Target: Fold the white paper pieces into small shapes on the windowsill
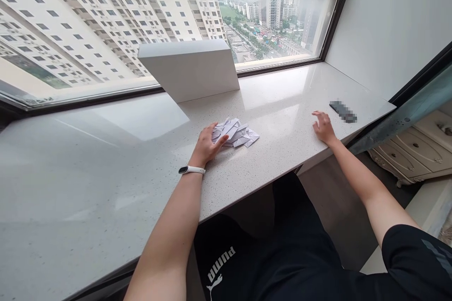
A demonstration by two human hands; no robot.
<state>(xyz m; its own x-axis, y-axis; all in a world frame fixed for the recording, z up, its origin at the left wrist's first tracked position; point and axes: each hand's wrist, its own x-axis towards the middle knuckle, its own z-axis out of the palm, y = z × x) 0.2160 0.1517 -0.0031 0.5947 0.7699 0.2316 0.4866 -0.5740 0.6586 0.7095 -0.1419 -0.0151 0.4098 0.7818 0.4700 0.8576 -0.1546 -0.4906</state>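
Folded white paper pieces [238,134] lie in a loose, overlapping heap on the speckled white countertop [254,162]. My left hand [206,143] is closed around the heap's left end, thumb along the near side and fingers on the far side, partly hidden by the hand and paper. A white band with a dark face [190,170] is on that wrist. Over toward the right, my right hand [323,128] rests at the counter with its fingers bent and apart, holding nothing. Just beyond it lies a dark, flat object [343,111], blurred out by pixels.
A large white box-like block [197,73] stands against the window at the back. The counter's front edge runs diagonally above my lap. A cream chest of drawers [413,150] stands beyond the right end, and a pale wall [388,19] rises there.
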